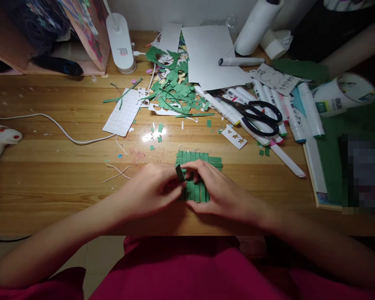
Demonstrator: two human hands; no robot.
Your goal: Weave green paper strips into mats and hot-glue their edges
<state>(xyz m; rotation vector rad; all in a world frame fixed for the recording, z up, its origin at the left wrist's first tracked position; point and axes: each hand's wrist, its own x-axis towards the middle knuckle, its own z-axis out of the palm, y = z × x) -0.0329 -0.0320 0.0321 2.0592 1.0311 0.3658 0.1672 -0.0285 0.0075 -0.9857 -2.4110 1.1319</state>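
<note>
Near the table's front edge lies a woven mat of green paper strips [199, 189], its upper ends uneven. My left hand [154, 183] is closed at the mat's left side, with a dark green paper strip [180, 172] standing up at its fingertips. My right hand [215, 185] is curled over the mat, thumb along the lower edge and fingers on top. The index fingertip of the right hand reaches the upright strip. Part of the mat is hidden beneath both hands.
Green paper scraps [178, 85] are heaped at the back beside a white sheet [209, 54]. Black-handled scissors [262, 118] rest on several white markers [225, 108] to the right. A white lamp base [121, 43] stands back left, and a cable [65, 135] crosses the wooden table [65, 175].
</note>
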